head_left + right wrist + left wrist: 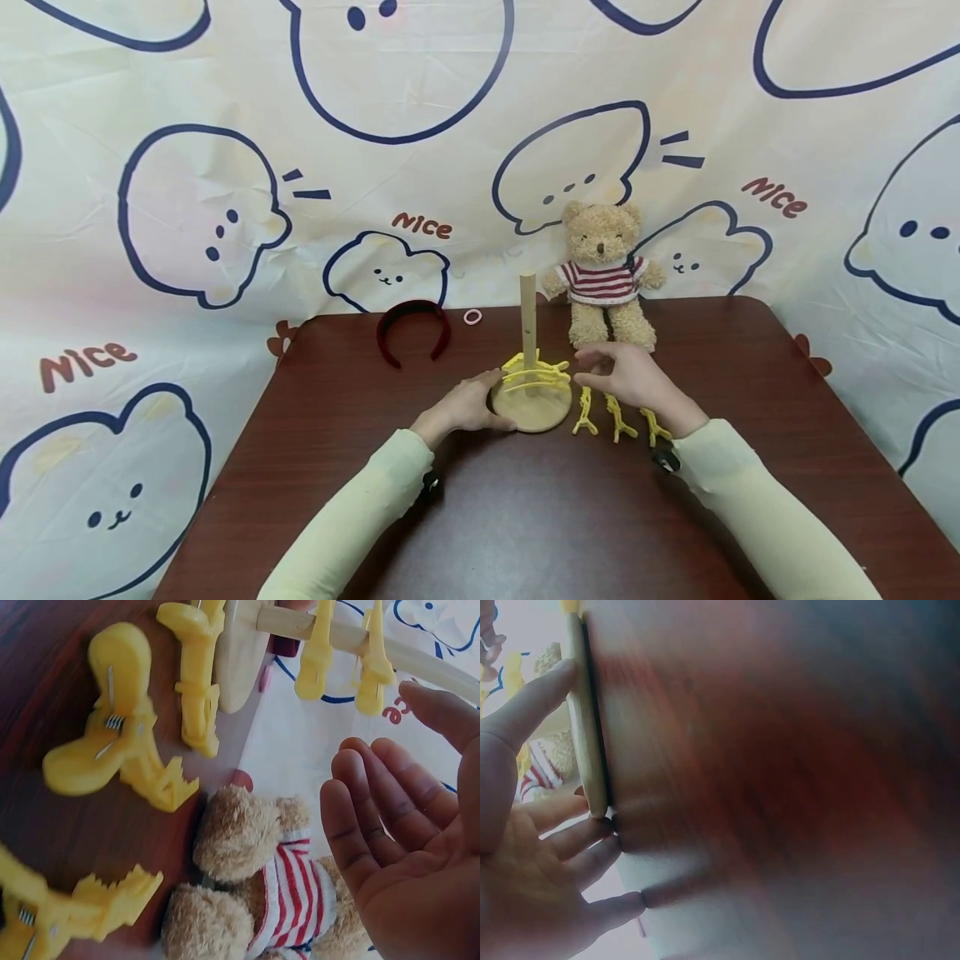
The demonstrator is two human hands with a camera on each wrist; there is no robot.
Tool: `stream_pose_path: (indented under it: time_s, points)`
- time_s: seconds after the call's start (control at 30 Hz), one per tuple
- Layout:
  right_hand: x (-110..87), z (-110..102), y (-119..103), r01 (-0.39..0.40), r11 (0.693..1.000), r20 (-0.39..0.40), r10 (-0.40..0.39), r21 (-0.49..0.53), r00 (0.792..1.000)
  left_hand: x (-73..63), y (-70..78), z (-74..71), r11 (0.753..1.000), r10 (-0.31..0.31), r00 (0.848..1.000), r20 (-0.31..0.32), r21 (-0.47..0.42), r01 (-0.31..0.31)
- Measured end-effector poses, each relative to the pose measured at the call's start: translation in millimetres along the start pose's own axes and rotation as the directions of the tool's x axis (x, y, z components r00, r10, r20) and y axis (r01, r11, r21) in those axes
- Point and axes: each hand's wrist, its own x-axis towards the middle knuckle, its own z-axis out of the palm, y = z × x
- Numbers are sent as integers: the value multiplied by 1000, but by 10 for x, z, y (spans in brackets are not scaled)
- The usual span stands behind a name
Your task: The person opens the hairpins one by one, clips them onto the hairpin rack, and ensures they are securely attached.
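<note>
A wooden stand has a round base [532,412] and an upright post [528,317]. My left hand [468,402] holds the base at its left rim, thumb in front and fingers farther round; in the left wrist view the thumb [544,697] touches the rim. Yellow clothespins [536,377] sit on the post, low down in the head view. My right hand [626,377] hovers just right of them, thumb and fingers apart, holding nothing. In the right wrist view its fingertips are close to one clothespin [373,675] on the post, with a gap between.
Several loose yellow clothespins [619,421] lie on the dark brown table [525,517] under and beside my right hand. A teddy bear [603,283] in a striped shirt sits behind them. A dark red headband [413,307] and a pink ring [472,317] lie back left. A printed cloth hangs behind.
</note>
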Motion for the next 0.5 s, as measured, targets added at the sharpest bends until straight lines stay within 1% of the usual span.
stream_pose_path:
  time_s: [0.1, 0.2, 0.5]
  points:
    - [-48, -43, 59, 6, 1000, -31, -7, -13, 1000, -1, 3, -6, 1000, 0, 1000, -3, -8, 0]
    - [-111, -83, 108, -5, 1000, -46, 4, -17, 999, -5, 9, -11, 1000, -5, 1000, -3, -12, 5]
    - [-357, -216, 257, -73, 997, -58, 71, -17, 996, -15, 21, -11, 1000, -10, 1000, -2, -19, 9]
